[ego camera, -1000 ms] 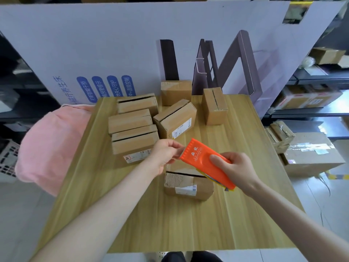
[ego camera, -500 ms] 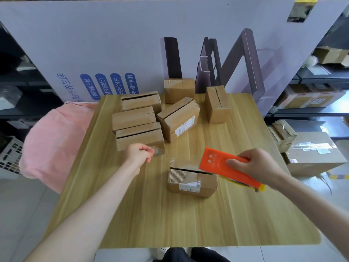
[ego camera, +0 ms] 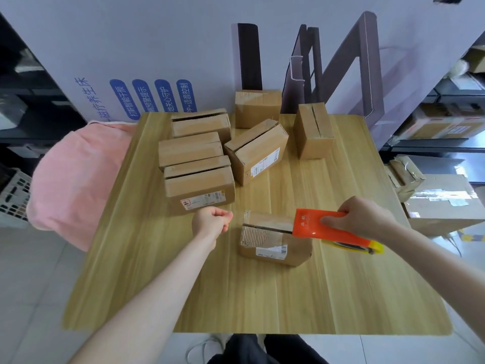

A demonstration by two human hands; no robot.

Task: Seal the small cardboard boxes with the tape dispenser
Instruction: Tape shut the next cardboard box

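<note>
A small cardboard box [ego camera: 273, 240] lies near the middle of the wooden table [ego camera: 262, 298], its top seam showing as a dark slit. My right hand [ego camera: 364, 219] grips the orange tape dispenser [ego camera: 315, 227], whose front end sits over the box's right top edge. My left hand [ego camera: 210, 222] hovers just left of that box, fingers curled into a loose fist with nothing in it. Several more small boxes stand further back: a stack of three [ego camera: 196, 158] on the left, a tilted one [ego camera: 258, 151], one upright [ego camera: 313, 132] and one at the rear [ego camera: 257, 107].
A large white printed cardboard sheet [ego camera: 157, 61] stands behind the table. A pink cushion [ego camera: 73, 179] lies off the left edge. Larger cartons [ego camera: 443, 203] sit on the floor to the right, with shelving behind them.
My left hand let go of the dispenser's front and pulled back left into a fist. My right hand carried the dispenser right and down onto the near box's right end.
</note>
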